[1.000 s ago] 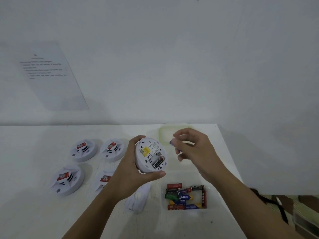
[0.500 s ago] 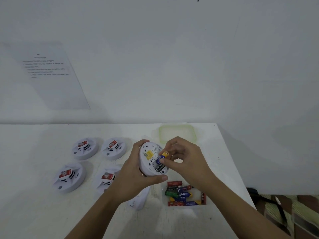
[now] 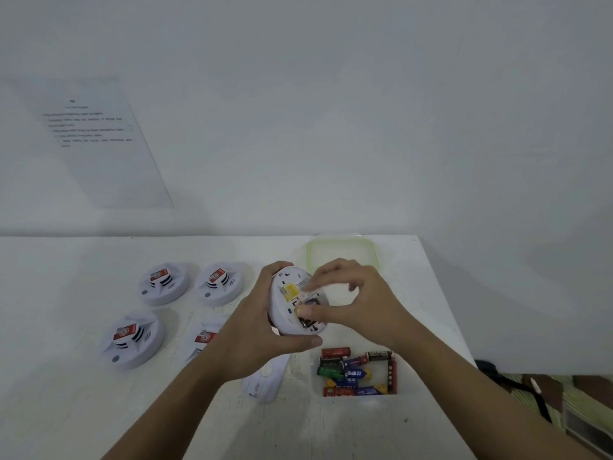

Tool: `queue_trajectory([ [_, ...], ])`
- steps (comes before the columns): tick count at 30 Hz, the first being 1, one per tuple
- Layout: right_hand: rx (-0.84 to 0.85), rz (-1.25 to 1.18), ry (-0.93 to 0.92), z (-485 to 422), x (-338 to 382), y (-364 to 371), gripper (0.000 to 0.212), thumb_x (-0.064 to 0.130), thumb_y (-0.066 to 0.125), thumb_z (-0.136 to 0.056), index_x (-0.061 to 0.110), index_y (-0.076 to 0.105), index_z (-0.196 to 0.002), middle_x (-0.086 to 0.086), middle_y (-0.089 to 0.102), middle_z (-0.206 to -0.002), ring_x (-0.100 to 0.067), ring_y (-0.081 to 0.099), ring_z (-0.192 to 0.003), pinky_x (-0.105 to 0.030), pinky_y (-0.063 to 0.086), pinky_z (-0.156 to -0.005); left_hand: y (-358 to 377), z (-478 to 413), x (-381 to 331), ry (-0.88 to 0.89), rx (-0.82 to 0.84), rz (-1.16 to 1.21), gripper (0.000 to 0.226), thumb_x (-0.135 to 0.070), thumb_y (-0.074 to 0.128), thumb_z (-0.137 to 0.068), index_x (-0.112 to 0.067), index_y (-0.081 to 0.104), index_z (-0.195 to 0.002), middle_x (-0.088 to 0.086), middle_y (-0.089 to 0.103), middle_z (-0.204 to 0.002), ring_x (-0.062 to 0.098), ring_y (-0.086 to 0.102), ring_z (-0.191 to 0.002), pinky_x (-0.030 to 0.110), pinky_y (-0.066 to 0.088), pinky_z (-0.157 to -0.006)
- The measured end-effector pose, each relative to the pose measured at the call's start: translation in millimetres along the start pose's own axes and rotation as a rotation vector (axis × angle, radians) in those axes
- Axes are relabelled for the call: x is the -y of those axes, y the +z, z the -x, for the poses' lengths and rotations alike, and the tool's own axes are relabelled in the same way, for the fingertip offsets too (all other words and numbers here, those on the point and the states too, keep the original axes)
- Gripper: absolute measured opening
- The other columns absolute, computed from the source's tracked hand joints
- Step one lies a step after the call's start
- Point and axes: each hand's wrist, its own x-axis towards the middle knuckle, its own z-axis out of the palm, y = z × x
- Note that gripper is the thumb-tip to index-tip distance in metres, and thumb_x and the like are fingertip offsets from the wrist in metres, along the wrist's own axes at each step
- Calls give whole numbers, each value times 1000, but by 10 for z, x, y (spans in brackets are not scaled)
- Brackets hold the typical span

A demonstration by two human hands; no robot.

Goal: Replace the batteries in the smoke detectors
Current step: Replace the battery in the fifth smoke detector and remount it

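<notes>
Head view: my left grip [image 3: 245,336] held opened smoke detector [image 3: 282,307] above surface [image 3: 66,327]; right grip [image 3: 358,307] pinched battery [image 3: 300,310] at its bay. Seating unfinished, I judged; four other detectors [image 3: 164,283] lay left, status unclear.

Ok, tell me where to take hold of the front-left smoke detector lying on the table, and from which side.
Grip the front-left smoke detector by its round outer rim, coming down from above with fingers across opposite edges. It lies flat on the table, raised centre up, apart from its neighbours, so the rim is probably free all round.
</notes>
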Motion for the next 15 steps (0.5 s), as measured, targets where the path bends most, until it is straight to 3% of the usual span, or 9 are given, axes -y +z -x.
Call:
queue_trajectory([
  [2,-14,-20,109,-23,0,-23,55,36,94,-64,40,68,-112,16,62,-119,0,53,-113,-16,42,-84,-2,6,-33,16,-8,-36,91,-14,92,-68,-37,34,-136,-29,56,-115,1,58,-118,15,55,-82],
  [4,27,-143,219,-45,3,-12,67,33,96,-62,40,59,-118,12,62,-120,-7,60,-113,-29,56,-88,-3,13,-59,36,-19,-66,89,-12,91,-69,-35,33,-133,-36,54,-114,-7,53,-119,8,51,-81],
  [7,63,-237,254,-52,22,28,70,26,96,-63,34,58,-121,2,69,-112,-17,72,-99,-42,62,-84,-20,17,-88,63,-5,-87,87,-12,90,-70,-34,33,-133,-36,53,-116,-8,52,-120,6,50,-82],
  [15,49,-246,228,-79,117,85,69,15,98,-58,27,60,-114,-13,68,-99,-34,72,-91,-51,63,-74,-124,87,-120,111,4,-139,93,-30,91,-66,-35,31,-137,-34,50,-119,-2,50,-123,12,52,-90],
])
